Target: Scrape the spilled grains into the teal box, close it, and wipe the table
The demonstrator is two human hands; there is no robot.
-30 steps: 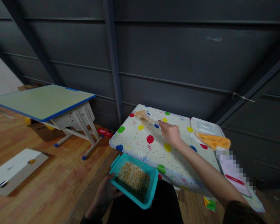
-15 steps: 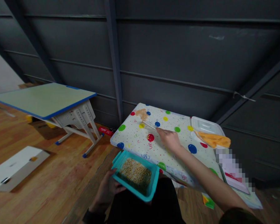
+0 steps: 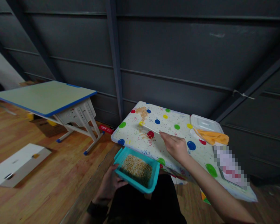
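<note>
My left hand (image 3: 110, 184) grips the left end of a turquoise plastic tub (image 3: 155, 178), held over my lap just below the table's near edge. Pale yellow beans (image 3: 138, 166) cover the tub's bottom. In my right hand (image 3: 175, 145) is a thin white stick (image 3: 151, 129), its far end pointing left across the balloon-print tablecloth (image 3: 172, 133). Beyond that end lies a spread of loose beans (image 3: 142, 111). A smaller scatter of beans sits on the cloth between the stick and the tub, around a printed red balloon.
At the table's right side are a white lid (image 3: 206, 123), an orange cloth (image 3: 213, 137) and a partly pixelated flat item (image 3: 233, 175). A green-topped desk (image 3: 46, 98) stands to the left, with a white box (image 3: 20, 165) on the floor. A dark panelled wall (image 3: 172, 46) rises behind.
My right hand and the stick have come nearer to me and slightly right. More beans now lie scattered near the red balloon. The tub stays in my left hand, almost unmoved.
</note>
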